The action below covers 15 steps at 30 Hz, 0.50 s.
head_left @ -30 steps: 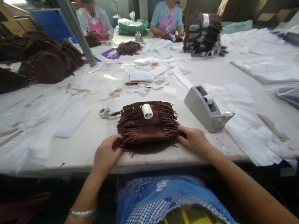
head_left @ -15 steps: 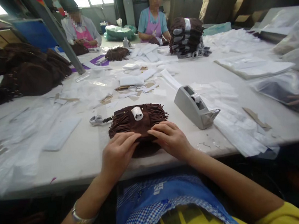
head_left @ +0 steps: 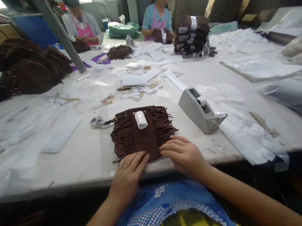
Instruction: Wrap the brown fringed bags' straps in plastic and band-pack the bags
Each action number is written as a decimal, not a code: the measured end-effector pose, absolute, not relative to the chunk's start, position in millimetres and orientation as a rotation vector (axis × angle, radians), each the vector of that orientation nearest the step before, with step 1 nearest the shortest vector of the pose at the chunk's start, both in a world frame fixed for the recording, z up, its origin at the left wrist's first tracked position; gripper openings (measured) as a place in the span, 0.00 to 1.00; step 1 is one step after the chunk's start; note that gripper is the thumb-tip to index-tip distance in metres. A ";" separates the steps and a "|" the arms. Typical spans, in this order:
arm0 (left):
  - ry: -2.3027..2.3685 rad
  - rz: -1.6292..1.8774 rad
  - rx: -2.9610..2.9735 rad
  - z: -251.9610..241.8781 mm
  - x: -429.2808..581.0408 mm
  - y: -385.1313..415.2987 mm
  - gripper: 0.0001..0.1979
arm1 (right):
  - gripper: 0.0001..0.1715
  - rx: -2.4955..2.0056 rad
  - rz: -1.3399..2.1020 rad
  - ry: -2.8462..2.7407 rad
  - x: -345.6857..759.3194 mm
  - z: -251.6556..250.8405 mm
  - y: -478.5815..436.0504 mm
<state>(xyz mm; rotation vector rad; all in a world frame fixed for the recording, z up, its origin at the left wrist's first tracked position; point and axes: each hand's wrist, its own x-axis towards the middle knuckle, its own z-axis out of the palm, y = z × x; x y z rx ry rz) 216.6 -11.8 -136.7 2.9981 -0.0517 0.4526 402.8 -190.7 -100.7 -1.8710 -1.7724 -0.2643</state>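
A brown fringed suede bag (head_left: 142, 134) lies flat near the front edge of the white table (head_left: 91, 160). A white wrapped tab (head_left: 141, 119) sits at its top centre. My left hand (head_left: 129, 172) rests flat on the bag's lower edge, fingers stretched out. My right hand (head_left: 183, 154) lies flat beside it at the bag's lower right corner, fingers extended. Neither hand grips anything.
A grey tape dispenser (head_left: 201, 110) stands right of the bag. Plastic sleeves and paper scraps (head_left: 136, 80) litter the table. Brown bags are heaped at far left (head_left: 25, 73) and stacked at the back (head_left: 191, 34). Two people work at the far end.
Both hands slid from the bag's sides to its middle, then down toward me to its lower edge. The fringes now lie smoother and flatter.
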 end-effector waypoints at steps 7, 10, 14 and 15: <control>0.054 0.622 2.842 -98.9 227.2 -19.7 0.17 | 0.26 -1.988 -0.122 -1.863 395.0 -125.3 -143.0; 0.023 0.827 2.800 -88.8 244.9 -23.4 0.17 | 0.27 -1.998 -0.047 -1.875 399.9 -135.4 -141.2; -0.095 0.827 2.917 -119.3 268.8 -21.3 0.24 | 0.25 -1.888 0.115 -1.928 412.7 -120.5 -154.0; -0.121 0.761 2.963 -130.3 271.5 -20.1 0.27 | 0.23 -1.833 0.189 -1.954 417.6 -111.1 -159.4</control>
